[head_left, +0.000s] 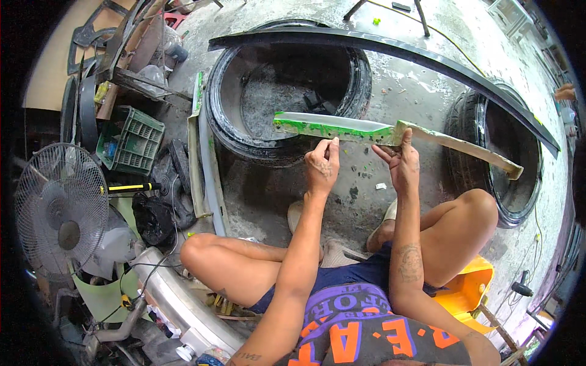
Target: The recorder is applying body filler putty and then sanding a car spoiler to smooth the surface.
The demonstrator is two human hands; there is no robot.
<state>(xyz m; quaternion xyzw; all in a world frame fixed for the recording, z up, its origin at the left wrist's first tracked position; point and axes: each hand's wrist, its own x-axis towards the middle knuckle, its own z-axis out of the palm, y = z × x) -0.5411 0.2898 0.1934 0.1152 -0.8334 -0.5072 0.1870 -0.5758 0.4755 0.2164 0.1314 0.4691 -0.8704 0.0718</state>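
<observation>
My right hand grips a long strip near its middle, with thumb up against it and other fingers partly spread below. The strip's left section is pale with a green, flaking face; its right section is beige and slants down to the right. My left hand is closed just under the left section's lower edge, fingertips at or touching it; what is between them is hidden. The strip crosses in front of the opening of a black tire lying on the floor.
A long black bar spans that tire and another tire at right. More strips lie left of centre, beside a green crate, wire fan and metal cylinder. A yellow container is at lower right.
</observation>
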